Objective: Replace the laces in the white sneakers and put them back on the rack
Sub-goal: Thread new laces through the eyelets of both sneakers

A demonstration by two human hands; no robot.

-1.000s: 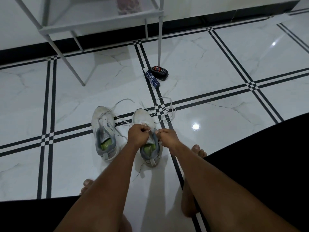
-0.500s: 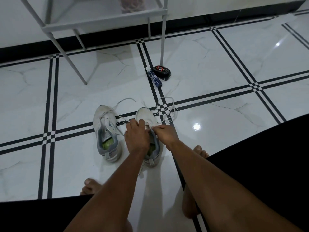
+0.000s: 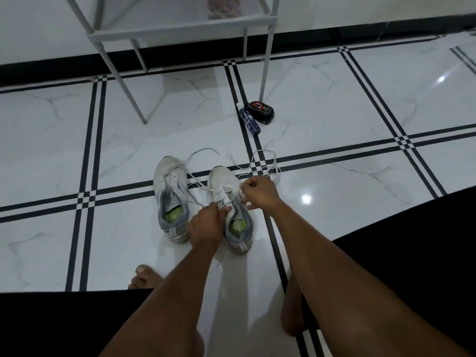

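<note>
Glossy white marble-look floor tiles [image 3: 322, 104], veined in grey and banded with black inlay lines, throw back a bright spot of light. Two white sneakers [image 3: 221, 186] sit on them, their uppers matt and cloth-like and scuffed grey at the toes, with grey padded fabric collars and yellow-green insoles. Loose laces [image 3: 262, 161] of flat white woven cloth trail across the shine. The rack [image 3: 180, 32] behind looks like smooth, matt pale painted metal tubing. A small black case [image 3: 260, 112] with a slick plastic sheen lies beside a dark blue tube [image 3: 249, 121] of satin-finished plastic.
</note>
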